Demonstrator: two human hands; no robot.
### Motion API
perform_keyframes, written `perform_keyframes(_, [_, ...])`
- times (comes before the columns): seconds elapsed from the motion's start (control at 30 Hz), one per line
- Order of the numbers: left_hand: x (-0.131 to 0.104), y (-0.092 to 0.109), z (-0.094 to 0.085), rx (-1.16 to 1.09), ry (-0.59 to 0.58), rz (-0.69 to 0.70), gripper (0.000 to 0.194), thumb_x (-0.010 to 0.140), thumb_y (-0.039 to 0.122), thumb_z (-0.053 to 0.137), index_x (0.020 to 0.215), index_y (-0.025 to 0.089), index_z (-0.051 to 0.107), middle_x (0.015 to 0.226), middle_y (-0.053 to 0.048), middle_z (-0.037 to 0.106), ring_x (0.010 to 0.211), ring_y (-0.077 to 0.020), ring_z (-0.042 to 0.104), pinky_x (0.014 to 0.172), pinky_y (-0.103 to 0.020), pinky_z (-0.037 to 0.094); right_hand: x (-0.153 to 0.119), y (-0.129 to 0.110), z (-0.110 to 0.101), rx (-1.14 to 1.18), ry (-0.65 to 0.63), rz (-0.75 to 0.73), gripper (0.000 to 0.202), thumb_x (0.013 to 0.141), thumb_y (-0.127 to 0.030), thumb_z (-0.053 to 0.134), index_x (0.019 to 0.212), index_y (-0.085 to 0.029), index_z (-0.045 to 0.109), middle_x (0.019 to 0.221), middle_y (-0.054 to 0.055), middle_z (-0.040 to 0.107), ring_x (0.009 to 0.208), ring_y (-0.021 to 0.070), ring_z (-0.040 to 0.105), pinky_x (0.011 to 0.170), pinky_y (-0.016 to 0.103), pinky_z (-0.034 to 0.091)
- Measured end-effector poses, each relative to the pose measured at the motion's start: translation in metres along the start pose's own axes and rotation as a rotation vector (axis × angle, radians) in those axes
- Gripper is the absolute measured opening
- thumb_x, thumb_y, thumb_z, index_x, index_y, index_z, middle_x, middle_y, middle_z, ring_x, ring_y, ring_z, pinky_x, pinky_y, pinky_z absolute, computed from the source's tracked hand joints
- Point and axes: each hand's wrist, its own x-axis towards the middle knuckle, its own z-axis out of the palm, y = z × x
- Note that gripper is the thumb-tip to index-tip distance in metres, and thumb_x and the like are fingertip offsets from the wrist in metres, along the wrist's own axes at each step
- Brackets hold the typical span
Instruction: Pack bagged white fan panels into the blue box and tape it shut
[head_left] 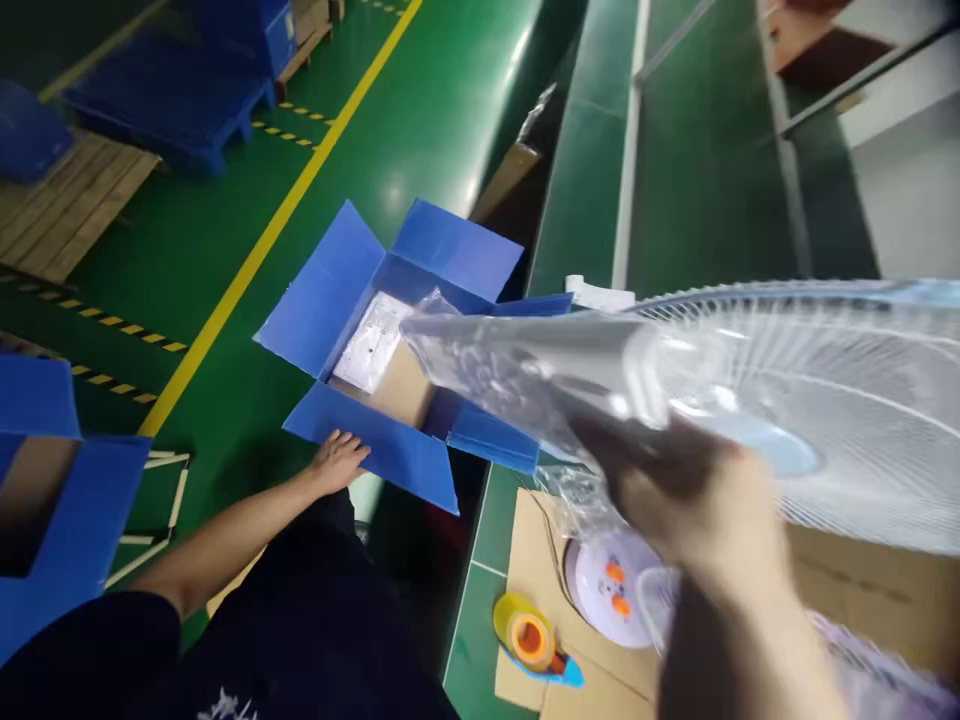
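Observation:
My left hand (341,462) rests on the near flap of an open blue carton (390,452), its fingers lying over the cardboard. Inside the carton are a flat white packet (375,342) in clear plastic and a brown cardboard surface. My right hand (690,490), smeared by motion, is closed on a long grey part in clear plastic wrap (525,355). The far end of this part hangs over the carton's right side. Beyond the right hand is a large round fan with a white wire guard (877,400) and a pale blue centre.
A green work surface (484,530) runs along my right. On cardboard there lie a tape roll (531,640), a lilac round base (611,590) with orange buttons and crumpled clear plastic (581,500). Another blue carton (97,500) stands left. Pallets (75,195) lie beyond the yellow floor line.

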Motion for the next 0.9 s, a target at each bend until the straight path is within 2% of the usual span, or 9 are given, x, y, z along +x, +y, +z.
perform_keyframes(0.1, [0.018,-0.009,-0.009,-0.045,-0.095,0.050,0.044,0.097,0.043,0.084,0.137,0.027,0.077,0.133,-0.012,0.077,0.127,-0.0350,0.062,0.112,-0.050,0.044,0.121,-0.039,0.075,-0.154,-0.205,0.013,0.027,0.094,-0.046,0.072,0.093,-0.019,0.076,0.078,0.013,0.074,0.078,0.0338,0.074,0.067,0.037,0.050])
perform_keyframes(0.2, [0.036,-0.016,-0.021,-0.115,-0.198,0.093,0.046,0.094,0.049,0.086,0.134,0.029,0.078,0.133,-0.012,0.077,0.125,-0.0356,0.062,0.111,-0.051,0.045,0.209,-0.039,0.162,-0.239,-0.416,0.017,0.029,0.098,-0.043,0.071,0.108,-0.019,0.080,0.098,0.016,0.079,0.096,0.0358,0.076,0.078,0.038,0.054])
perform_keyframes(0.33, [0.048,-0.017,-0.030,-0.234,-0.268,0.055,0.047,0.088,0.048,0.091,0.130,0.030,0.079,0.136,-0.013,0.075,0.130,-0.0380,0.060,0.117,-0.056,0.043,0.275,-0.002,0.258,-0.251,-0.681,-0.025,0.030,0.097,-0.044,0.076,0.114,-0.020,0.082,0.104,0.014,0.080,0.103,0.0328,0.076,0.084,0.036,0.055])
perform_keyframes(0.47, [0.050,-0.015,-0.030,-0.292,-0.362,0.048,0.054,0.088,0.050,0.092,0.135,0.030,0.076,0.144,-0.016,0.071,0.135,-0.0408,0.060,0.119,-0.061,0.044,0.320,0.028,0.330,-0.190,-0.891,-0.073,0.026,0.095,-0.036,0.081,0.114,-0.018,0.082,0.104,0.011,0.080,0.098,0.0278,0.075,0.083,0.032,0.055])
perform_keyframes(0.6, [0.052,-0.017,-0.026,-0.343,-0.430,0.048,0.061,0.088,0.052,0.091,0.142,0.033,0.071,0.151,-0.016,0.068,0.138,-0.0410,0.060,0.121,-0.064,0.044,0.366,0.046,0.376,-0.185,-0.901,-0.013,0.038,0.091,-0.028,0.086,0.126,-0.014,0.079,0.120,0.015,0.079,0.108,0.0294,0.074,0.091,0.032,0.056])
perform_keyframes(0.7, [0.056,-0.018,-0.027,-0.361,-0.456,0.034,0.064,0.086,0.052,0.093,0.143,0.036,0.069,0.151,-0.015,0.067,0.140,-0.0411,0.059,0.122,-0.065,0.042,0.385,0.052,0.393,-0.188,-0.805,0.046,0.065,0.089,-0.026,0.087,0.150,-0.013,0.066,0.146,0.022,0.069,0.136,0.0374,0.064,0.112,0.043,0.051])
perform_keyframes(0.8, [0.063,-0.020,-0.033,-0.362,-0.473,0.028,0.063,0.085,0.051,0.094,0.141,0.035,0.070,0.147,-0.015,0.068,0.138,-0.0412,0.059,0.121,-0.064,0.043,0.370,0.045,0.398,-0.144,-0.675,0.110,0.078,0.091,-0.019,0.083,0.162,-0.010,0.053,0.172,0.030,0.044,0.160,0.0436,0.041,0.130,0.058,0.036])
perform_keyframes(0.83, [0.065,-0.021,-0.036,-0.360,-0.480,0.026,0.063,0.085,0.050,0.094,0.141,0.035,0.071,0.146,-0.015,0.068,0.137,-0.0412,0.059,0.120,-0.064,0.044,0.356,0.040,0.398,-0.116,-0.655,0.139,0.073,0.093,-0.018,0.080,0.161,-0.009,0.054,0.171,0.032,0.043,0.159,0.0448,0.043,0.129,0.060,0.037])
perform_keyframes(0.9, [0.070,-0.025,-0.042,-0.354,-0.492,0.023,0.061,0.084,0.048,0.095,0.139,0.035,0.072,0.142,-0.014,0.070,0.134,-0.0404,0.060,0.118,-0.061,0.046,0.317,0.028,0.392,-0.033,-0.662,0.189,0.054,0.099,-0.021,0.073,0.150,-0.009,0.064,0.157,0.032,0.059,0.144,0.0436,0.061,0.120,0.057,0.049])
